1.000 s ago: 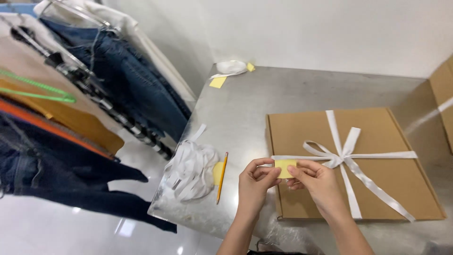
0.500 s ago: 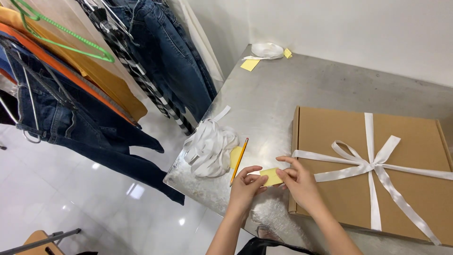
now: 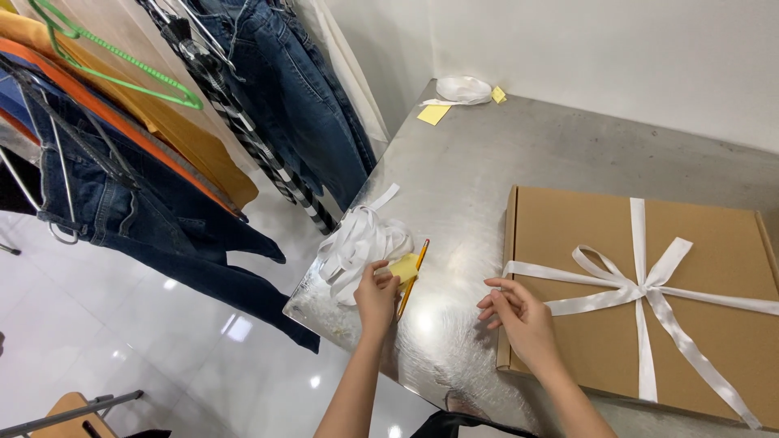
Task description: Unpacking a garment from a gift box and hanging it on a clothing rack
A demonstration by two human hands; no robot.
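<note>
Left hand (image 3: 376, 296): pinches the yellow sticky pad (image 3: 403, 268), near left table edge (image 3: 341, 243).
Right hand (image 3: 519, 320): loosely spread, empty, at the box (image 3: 649, 243) corner.
Risk: pad or pencil (image 3: 412, 278) might slip off the edge.

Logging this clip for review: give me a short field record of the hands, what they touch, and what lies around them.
left hand: holds yellow note pad beside orange pencil
right hand: open, at the near left edge of cardboard box
box: shut, tied with white ribbon bow
table: grey metal, loose ribbon pile at left edge
beyond table: jeans on hangers
</note>
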